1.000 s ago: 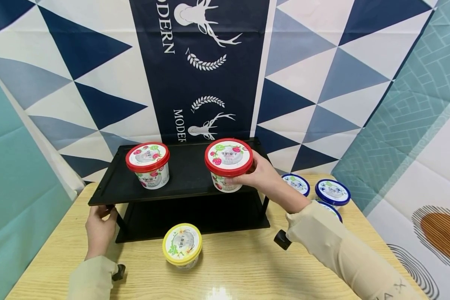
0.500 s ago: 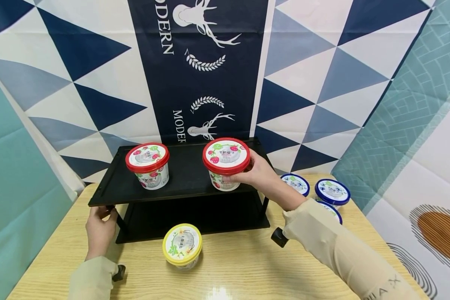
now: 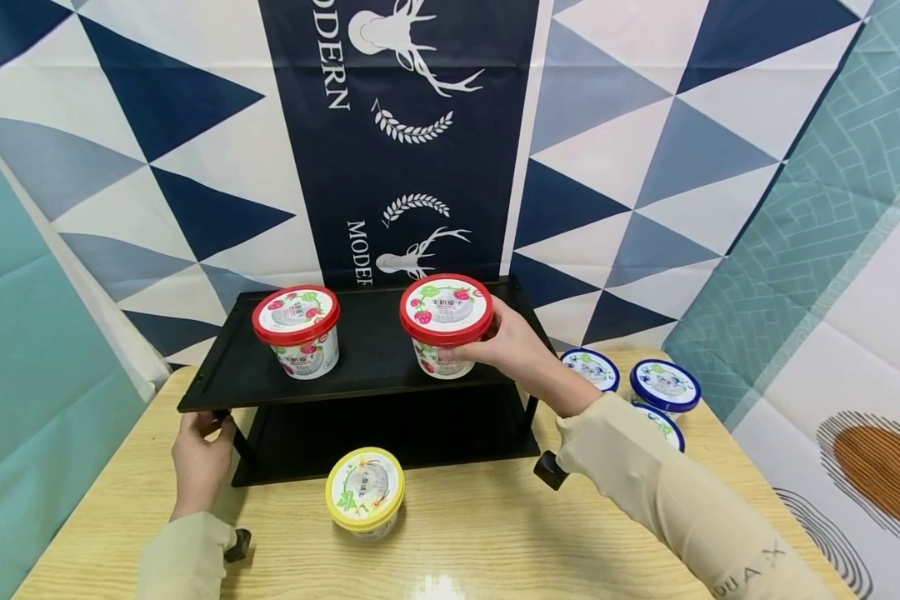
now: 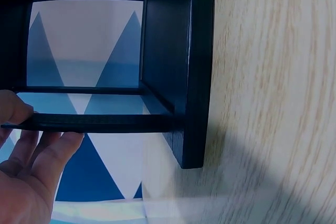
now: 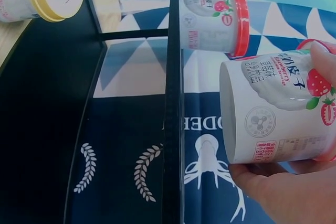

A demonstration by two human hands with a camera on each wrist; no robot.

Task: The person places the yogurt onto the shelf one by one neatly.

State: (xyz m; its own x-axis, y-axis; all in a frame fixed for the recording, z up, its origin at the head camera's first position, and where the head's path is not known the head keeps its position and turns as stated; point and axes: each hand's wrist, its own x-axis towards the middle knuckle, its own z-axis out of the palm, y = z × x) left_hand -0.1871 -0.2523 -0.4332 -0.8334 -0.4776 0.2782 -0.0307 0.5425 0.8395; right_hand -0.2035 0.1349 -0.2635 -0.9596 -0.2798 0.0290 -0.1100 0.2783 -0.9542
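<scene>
So the right hand [image 3: 506, 342] has a strawberry tub [image 3: 446, 317], white with a red lid, gripped round its side, thumb on the near face and fingers wrapping behind. It's held above the right half of the upper shelf [image 3: 375, 337] of a two-tier black rack, and the right wrist view shows a clear gap between the tub's base and that shelf. Looks pretty much upright from the head view, lid facing up. Meanwhile the left hand [image 3: 201, 454] is down at the rack's front left corner, just under the upper shelf, pinching the thin black post [image 4: 121, 123] there, thumb on one side and fingertips on the other. A second red-lidded tub [image 3: 297, 329] stands on the left half of the upper shelf, well apart from the held one. Down on the wood-grain table [image 3: 465, 517], just in front of the rack, there's a yellow-lidded tub [image 3: 365, 487]. Over to the right of the rack sit three blue-lidded tubs [image 3: 666, 385] bunched close together, two of them partly hidden behind the right arm. Both sleeves [image 3: 675, 500] are cream, and behind it all hangs a wall cloth [image 3: 427, 175] with blue and white triangles plus a navy deer-head panel.
</scene>
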